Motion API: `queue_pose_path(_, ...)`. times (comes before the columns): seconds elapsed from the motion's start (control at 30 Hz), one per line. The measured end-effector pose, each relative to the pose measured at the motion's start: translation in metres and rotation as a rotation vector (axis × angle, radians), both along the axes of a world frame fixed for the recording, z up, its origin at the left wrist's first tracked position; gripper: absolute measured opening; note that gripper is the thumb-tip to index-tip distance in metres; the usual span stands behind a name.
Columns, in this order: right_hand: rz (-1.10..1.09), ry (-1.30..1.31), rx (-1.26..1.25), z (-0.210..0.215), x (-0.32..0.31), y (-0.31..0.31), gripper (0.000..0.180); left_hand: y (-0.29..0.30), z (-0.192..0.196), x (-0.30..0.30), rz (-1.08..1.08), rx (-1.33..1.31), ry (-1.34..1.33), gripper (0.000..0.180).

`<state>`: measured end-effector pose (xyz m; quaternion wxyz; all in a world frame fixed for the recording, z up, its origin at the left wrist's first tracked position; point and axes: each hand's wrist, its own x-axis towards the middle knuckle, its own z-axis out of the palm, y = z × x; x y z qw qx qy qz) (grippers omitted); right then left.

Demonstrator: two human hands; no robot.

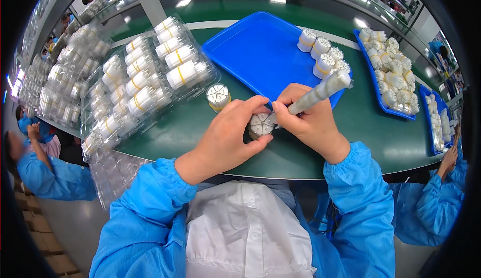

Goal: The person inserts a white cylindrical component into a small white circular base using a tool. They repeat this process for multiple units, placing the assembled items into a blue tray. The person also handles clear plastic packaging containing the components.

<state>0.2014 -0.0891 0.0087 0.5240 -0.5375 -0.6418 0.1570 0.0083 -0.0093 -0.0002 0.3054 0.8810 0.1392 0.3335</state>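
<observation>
Left hand (228,137) curls around a small round bundle of white tubes (261,125) standing on the green worktop (361,122), fingers pressed to its side near the front edge. Right hand (306,120) pinches a white ribbed stick (320,91), slanted up to the right, with its lower end meeting the bundle top. A second bundle (218,97) stands just behind; blue tray (255,52) carries four more bundles at its right edge, clear packs (150,72) of tubes lie left.
</observation>
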Motion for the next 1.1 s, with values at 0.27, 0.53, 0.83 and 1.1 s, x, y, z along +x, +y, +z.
queue_pose_path(0.27, -0.025, 0.064, -0.081, 0.001, -0.002, -0.004, 0.016, -0.003, -0.006, -0.001, 0.081, 0.082, 0.033, 0.060)
queue_pose_path(0.53, -0.015, 0.110, -0.067, 0.004, -0.002, -0.004, 0.014, -0.007, -0.010, -0.001, -0.008, -0.025, -0.113, 0.061)
queue_pose_path(0.83, -0.016, 0.093, -0.127, 0.000, -0.004, -0.005, 0.015, -0.012, -0.006, 0.000, 0.138, 0.044, 0.065, 0.063)
queue_pose_path(1.1, 0.018, 0.101, -0.045, 0.002, -0.001, -0.004, 0.013, -0.008, -0.011, 0.001, 0.003, 0.019, -0.125, 0.064)
